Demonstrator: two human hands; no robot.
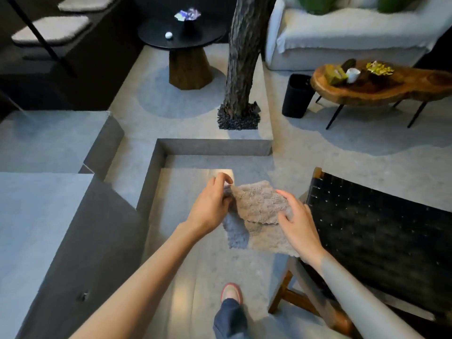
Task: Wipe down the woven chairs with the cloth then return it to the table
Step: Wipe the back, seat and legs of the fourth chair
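Fingers (285,195): left hand (212,204), right hand (298,223) grip cloth (256,206) sides | cloth folded, near flap hanging | axis unclear

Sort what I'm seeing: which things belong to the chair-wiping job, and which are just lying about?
Job: cloth, held in left hand and right hand; woven chair; a return table, either wooden table or round black table, unclear which.
Lying about: tree trunk, black bin, white sofa.

Both arms stretched forward, my left hand (210,204) and right hand (302,226) grip the cloth (256,204) with curled fingers (285,195).
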